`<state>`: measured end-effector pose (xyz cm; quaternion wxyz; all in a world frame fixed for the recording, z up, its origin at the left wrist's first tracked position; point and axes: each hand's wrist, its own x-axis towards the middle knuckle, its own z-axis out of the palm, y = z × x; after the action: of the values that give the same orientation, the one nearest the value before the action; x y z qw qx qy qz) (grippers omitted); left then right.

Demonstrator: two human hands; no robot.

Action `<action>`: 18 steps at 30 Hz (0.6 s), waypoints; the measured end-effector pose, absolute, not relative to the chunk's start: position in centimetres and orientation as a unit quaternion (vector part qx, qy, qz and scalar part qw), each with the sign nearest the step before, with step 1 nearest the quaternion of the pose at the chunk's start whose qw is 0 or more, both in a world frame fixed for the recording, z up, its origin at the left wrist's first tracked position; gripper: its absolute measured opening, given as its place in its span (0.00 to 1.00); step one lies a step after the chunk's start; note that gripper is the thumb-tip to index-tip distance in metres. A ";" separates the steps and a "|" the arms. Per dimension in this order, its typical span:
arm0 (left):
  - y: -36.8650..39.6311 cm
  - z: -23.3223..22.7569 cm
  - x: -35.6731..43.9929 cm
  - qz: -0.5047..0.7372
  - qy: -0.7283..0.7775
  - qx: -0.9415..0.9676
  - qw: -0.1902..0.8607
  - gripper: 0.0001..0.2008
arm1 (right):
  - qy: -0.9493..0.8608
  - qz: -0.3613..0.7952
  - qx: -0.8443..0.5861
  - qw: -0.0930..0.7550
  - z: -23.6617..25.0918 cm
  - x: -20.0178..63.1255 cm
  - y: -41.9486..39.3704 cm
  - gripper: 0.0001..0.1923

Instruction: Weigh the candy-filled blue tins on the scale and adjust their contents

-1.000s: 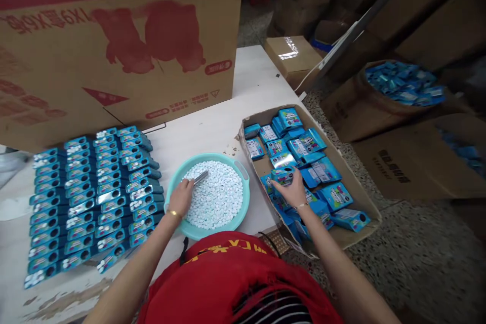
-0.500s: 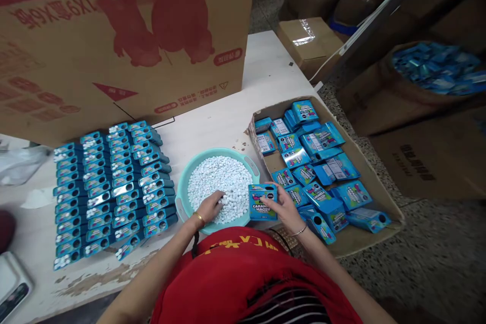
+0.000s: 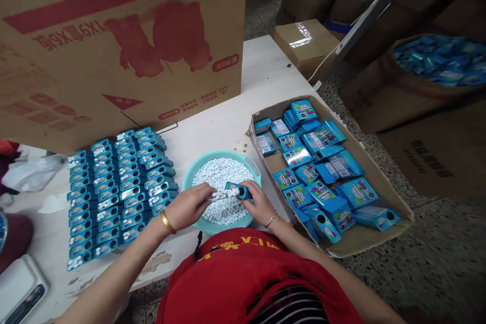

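At the far left a grey device (image 3: 21, 288) lies at the table (image 3: 228, 126) edge. Next come the filled packs (image 3: 121, 192), laid flat in tight rows with their round holes up, so the white candies inside show and the rows are easy to count. Behind them a big carton (image 3: 114, 45) stands on the table like a wall.

The left hand (image 3: 188, 206), a gold bangle at its wrist, has its fingers pressed together in a pinch on some white candies at the mouth of the pack (image 3: 237, 191). It works over the basin (image 3: 190, 179), probably so that any dropped candies fall back onto the heap of candies (image 3: 220, 172) there.

The pack lies on its side above the heap, its open hole turned toward the left hand. The right hand (image 3: 260, 203) pinches its far end between thumb and fingers, apparently to hold it steady and level for loading.

To the right, a shallow tray (image 3: 379, 182) sits hard against the table edge within the right arm's reach, holding loose packs (image 3: 322, 167) in a jumble. Further right, on the floor, stand more cartons, one heaped with blue packs (image 3: 440, 58).
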<state>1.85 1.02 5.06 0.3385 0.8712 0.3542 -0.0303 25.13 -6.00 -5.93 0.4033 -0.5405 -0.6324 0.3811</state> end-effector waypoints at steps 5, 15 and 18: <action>0.4 6.7 5.1 -0.127 0.362 0.901 0.204 0.13 | -0.671 0.352 -0.520 0.394 -6.6 24.2 -6.0 0.25; 1.3 3.9 3.4 -0.096 0.454 0.858 0.218 0.13 | -0.651 0.335 -0.550 0.401 -8.2 25.2 -6.4 0.21; 2.5 -0.7 1.3 -0.126 0.503 0.825 0.224 0.14 | -0.623 0.344 -0.563 0.420 -8.3 25.7 -6.6 0.18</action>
<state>1.26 2.50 -0.69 0.2244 0.8250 0.5031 -0.1262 25.72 -6.61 -8.31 0.4200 -0.5625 -0.6234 0.3444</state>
